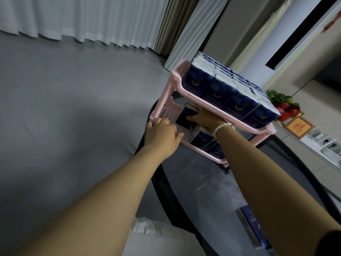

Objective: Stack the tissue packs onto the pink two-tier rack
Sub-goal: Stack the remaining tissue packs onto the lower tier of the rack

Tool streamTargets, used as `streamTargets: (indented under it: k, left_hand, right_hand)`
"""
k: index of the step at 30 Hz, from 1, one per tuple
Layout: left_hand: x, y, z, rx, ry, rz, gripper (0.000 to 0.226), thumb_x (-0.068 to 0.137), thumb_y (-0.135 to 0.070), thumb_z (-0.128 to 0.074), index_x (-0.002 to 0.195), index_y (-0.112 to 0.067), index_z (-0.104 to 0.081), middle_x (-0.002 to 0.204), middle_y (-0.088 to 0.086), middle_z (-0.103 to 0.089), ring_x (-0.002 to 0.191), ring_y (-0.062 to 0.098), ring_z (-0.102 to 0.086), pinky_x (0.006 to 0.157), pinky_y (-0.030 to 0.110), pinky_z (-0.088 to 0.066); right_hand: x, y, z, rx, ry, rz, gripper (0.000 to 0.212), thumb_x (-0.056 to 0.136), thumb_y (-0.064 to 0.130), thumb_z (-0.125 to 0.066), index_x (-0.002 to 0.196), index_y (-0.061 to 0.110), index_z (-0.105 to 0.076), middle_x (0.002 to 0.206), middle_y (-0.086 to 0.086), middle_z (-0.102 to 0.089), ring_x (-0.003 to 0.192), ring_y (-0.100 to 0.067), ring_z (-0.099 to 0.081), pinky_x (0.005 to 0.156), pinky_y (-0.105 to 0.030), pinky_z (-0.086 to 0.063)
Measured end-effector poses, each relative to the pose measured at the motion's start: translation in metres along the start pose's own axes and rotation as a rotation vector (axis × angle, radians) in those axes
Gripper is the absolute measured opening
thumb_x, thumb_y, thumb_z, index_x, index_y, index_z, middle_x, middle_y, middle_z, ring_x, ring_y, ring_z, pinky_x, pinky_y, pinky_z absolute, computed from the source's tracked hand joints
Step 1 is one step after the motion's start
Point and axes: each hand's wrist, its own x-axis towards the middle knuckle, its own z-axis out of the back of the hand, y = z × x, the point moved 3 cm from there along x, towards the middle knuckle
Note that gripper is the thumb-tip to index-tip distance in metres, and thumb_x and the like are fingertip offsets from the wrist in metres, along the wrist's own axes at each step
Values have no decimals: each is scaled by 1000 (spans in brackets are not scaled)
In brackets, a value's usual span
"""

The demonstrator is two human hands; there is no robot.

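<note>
The pink two-tier rack [186, 89] stands right of centre in the frame, on the far end of a dark glass-topped table [193, 172]. Its upper tier is already packed edge to edge with dark blue tissue packs [228, 93] standing upright in rows. The lower tier is partly filled: more blue packs sit at its right end, while bare pink grid shows at its left.

The right hand [201, 117], a beaded bracelet [222, 126] on the wrist, reaches in under the upper shelf and rests against a dark pack [186, 115] on the lower tier. Its thumb shows along the pack's near side, but the fingers are hidden behind the pack and shelf, so whether they clasp it cannot be told. The left hand [163, 133] rests on the lower tier's left front edge, fingers loosely curved over the rim.

The step in hand looks like seating this pack in the lower tier. To do it well, the left hand should brace the light rack so it does not slide on the glass. The right should push the pack flush against its neighbours, keeping it upright and clear of the shelf above. Another blue pack [252, 224] lies at the bottom right of the frame, on or beneath the glass.
</note>
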Motion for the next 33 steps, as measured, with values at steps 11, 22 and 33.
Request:
streamTargets:
  k: [11, 22, 33]
  left_hand:
    - [-1, -1, 1, 20, -8, -8, 39, 99, -43, -37, 117, -18, -62, 125, 3, -53, 124, 22, -36, 106, 39, -24]
    - [-2, -5, 4, 17, -87, 4, 37, 99, -40, -35, 113, -18, -61, 117, 2, -59, 114, 21, -46, 102, 39, -26]
    - [-18, -40, 10, -109, -110, -85, 30, 98, -37, -41, 109, -20, -63, 112, 1, -59, 109, 22, -50, 97, 36, -25]
  right_hand:
    - [1, 1, -1, -72, 16, 1, 60, 89, 21, -62, 142, 15, -35, 143, -8, -42, 132, -25, -39, 112, -33, -29]
    - [-24, 0, 6, 106, 7, 9, 47, 93, 28, -55, 138, 26, -41, 140, 1, -45, 126, -15, -42, 91, -15, -26]
    - [-98, -15, 17, 115, -126, 107, 55, 94, 28, -54, 143, 15, -35, 147, 1, -38, 136, -14, -34, 94, -6, -22]
